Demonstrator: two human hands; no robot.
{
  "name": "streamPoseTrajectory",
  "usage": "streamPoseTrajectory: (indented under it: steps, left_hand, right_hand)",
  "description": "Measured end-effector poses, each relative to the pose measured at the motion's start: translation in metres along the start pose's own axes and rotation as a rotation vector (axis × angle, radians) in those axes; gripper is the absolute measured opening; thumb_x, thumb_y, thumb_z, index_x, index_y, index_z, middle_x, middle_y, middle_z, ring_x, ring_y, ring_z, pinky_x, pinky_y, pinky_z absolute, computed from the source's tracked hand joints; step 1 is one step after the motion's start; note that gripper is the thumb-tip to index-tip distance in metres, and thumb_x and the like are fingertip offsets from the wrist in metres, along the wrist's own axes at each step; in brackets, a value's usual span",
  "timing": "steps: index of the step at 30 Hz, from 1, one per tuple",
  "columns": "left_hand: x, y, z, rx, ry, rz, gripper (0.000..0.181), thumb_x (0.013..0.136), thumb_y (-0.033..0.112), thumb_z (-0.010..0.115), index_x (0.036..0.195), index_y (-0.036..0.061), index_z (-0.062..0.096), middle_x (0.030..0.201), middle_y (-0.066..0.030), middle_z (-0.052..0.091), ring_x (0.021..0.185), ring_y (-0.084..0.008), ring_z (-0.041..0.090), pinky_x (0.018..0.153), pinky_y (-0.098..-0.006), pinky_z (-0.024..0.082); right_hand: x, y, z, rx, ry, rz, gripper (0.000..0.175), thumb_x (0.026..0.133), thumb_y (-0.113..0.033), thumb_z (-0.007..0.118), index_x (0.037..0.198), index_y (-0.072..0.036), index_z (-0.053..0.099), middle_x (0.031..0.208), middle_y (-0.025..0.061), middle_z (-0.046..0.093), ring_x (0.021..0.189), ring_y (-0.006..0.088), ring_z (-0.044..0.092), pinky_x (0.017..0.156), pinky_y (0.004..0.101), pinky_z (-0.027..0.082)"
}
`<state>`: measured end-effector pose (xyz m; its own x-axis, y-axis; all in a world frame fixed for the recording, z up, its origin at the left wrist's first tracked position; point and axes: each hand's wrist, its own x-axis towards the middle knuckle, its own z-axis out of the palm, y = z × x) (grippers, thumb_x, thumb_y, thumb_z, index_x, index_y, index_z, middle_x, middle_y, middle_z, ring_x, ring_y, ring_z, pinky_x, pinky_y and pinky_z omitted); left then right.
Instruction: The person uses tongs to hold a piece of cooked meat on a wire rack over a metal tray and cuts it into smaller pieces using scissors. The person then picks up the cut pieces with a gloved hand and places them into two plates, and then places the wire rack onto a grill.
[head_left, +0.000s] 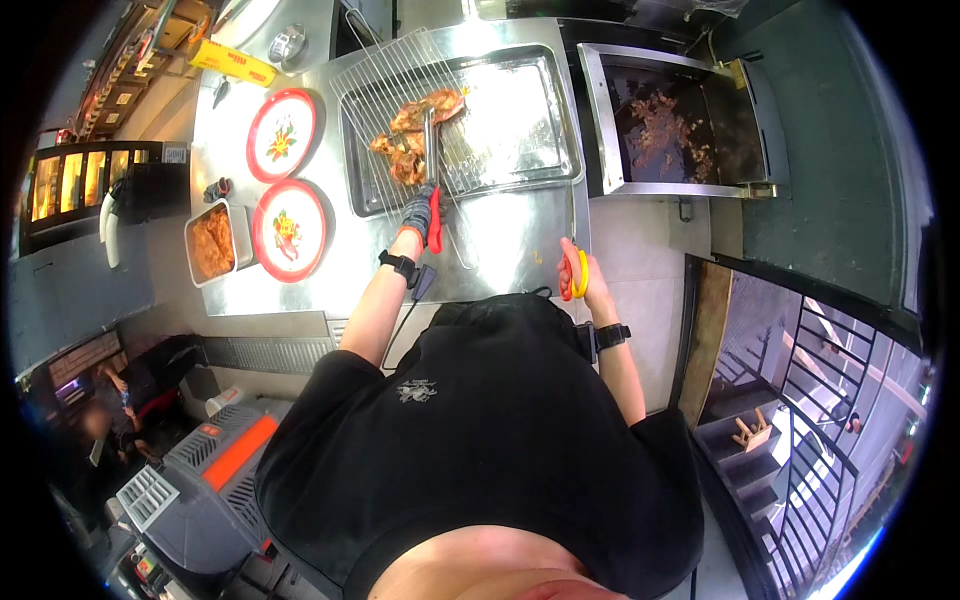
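My left hand (418, 213), in a grey knit glove, grips metal tongs (430, 146) with a red handle. The tongs' tips rest at browned pieces of cooked meat (406, 166), possibly chicken, lying on a wire rack (360, 84). That rack sits slanted across the left part of a shallow metal tray (517, 112). In my bare right hand (594, 279) are scissors (579, 274) with red and yellow handles, held beside the table's right edge. Their blades point away from me, apart from the meat.
Two red-rimmed plates (252, 142) with garnish stand left of the tray. Near them are a container (245, 240) of fried food, a yellow box (232, 62) and a metal bowl (287, 43). A deep fryer (652, 127) stands right. A person (112, 420) is behind, at lower left.
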<state>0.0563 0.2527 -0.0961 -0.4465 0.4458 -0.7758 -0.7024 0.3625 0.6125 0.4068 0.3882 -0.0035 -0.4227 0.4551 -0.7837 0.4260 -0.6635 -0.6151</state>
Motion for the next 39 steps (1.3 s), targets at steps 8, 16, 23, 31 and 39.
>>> streamPoseTrajectory:
  steps: [8, 16, 23, 31, 39]
  left_hand:
    - [-0.098, 0.008, -0.023, 0.211, 0.043, 0.145, 0.033, 0.098, 0.041, 0.054, 0.099, 0.0081, 0.06, 0.069, -0.0043, 0.058, 0.048, -0.0171, 0.054, 0.042, -0.0331, 0.047]
    - [-0.168, -0.027, -0.065, 0.136, -0.053, -0.037, 0.03, 0.1, 0.034, 0.05, 0.102, 0.006, 0.06, 0.069, -0.0044, 0.058, 0.048, -0.0157, 0.054, 0.038, -0.0293, 0.045]
    - [-0.174, -0.03, -0.077, 0.114, 0.003, -0.096, 0.029, 0.098, 0.033, 0.053, 0.1, 0.0052, 0.061, 0.068, -0.0051, 0.057, 0.048, -0.0162, 0.053, 0.038, -0.0294, 0.045]
    - [-0.169, -0.021, -0.087, 0.092, -0.013, -0.109, 0.026, 0.098, 0.032, 0.053, 0.098, 0.0074, 0.061, 0.068, -0.0043, 0.057, 0.047, -0.0161, 0.052, 0.04, -0.0308, 0.044]
    - [-0.167, -0.022, -0.101, 0.283, -0.125, -0.124, 0.026, 0.099, 0.032, 0.052, 0.095, 0.0078, 0.062, 0.067, -0.0035, 0.058, 0.048, -0.015, 0.054, 0.041, -0.0295, 0.043]
  right_hand:
    - [0.016, -0.01, 0.028, -0.058, -0.239, 0.034, 0.067, 0.094, -0.068, 0.046, 0.075, -0.004, 0.053, 0.052, 0.0041, 0.048, 0.042, 0.0161, 0.051, 0.041, 0.03, 0.041]
    - [0.094, -0.008, 0.101, -0.447, -0.475, 0.063, 0.085, 0.086, -0.082, 0.04, 0.085, 0.003, 0.054, 0.052, 0.0066, 0.051, 0.042, 0.0177, 0.052, 0.041, 0.0307, 0.045]
    - [0.138, -0.024, 0.122, -0.741, -0.451, 0.103, 0.096, 0.071, -0.093, 0.046, 0.083, 0.002, 0.058, 0.058, 0.0077, 0.052, 0.042, 0.0173, 0.049, 0.041, 0.0327, 0.043]
    - [0.116, -0.042, 0.125, -0.787, -0.439, 0.131, 0.092, 0.076, -0.09, 0.042, 0.076, 0.0, 0.054, 0.053, 0.0052, 0.05, 0.04, 0.017, 0.053, 0.037, 0.0311, 0.044]
    - [0.129, -0.032, 0.127, -0.62, -0.368, 0.195, 0.088, 0.072, -0.092, 0.047, 0.069, -0.004, 0.054, 0.057, 0.0047, 0.051, 0.043, 0.0157, 0.048, 0.041, 0.034, 0.039]
